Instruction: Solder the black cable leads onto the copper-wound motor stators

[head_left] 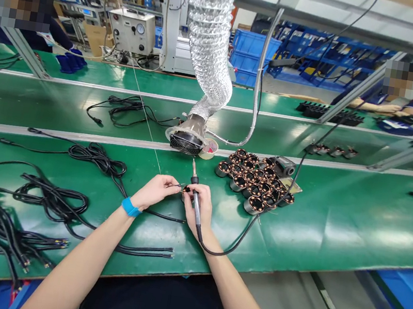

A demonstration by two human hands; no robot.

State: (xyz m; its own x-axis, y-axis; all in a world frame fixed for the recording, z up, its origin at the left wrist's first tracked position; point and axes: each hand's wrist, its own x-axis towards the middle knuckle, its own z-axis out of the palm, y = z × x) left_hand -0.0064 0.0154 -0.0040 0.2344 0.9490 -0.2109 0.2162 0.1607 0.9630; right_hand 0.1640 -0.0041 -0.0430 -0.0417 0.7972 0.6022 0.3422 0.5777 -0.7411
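Observation:
My right hand [200, 203] is closed around a soldering iron [196, 206], whose tip points up and away from me. The same hand also steadies a small copper-wound stator [186, 191], partly hidden by the fingers. My left hand [157, 191], with a blue band at its wrist, is closed in a pinch just left of the stator. A thin, pale solder wire [148, 127] runs down from above into it, and a short dark lead sticks out of the fingertips toward the stator. Beneath the hands lies a black cable end [165, 216] on the green bench.
More stators [253, 180] stand grouped at the right, beside a grey soldering iron holder [284, 166]. A fume extractor [187, 138] hangs ahead on a foil duct. Coiled black cables [51, 195] cover the left side. Co-workers sit across the bench.

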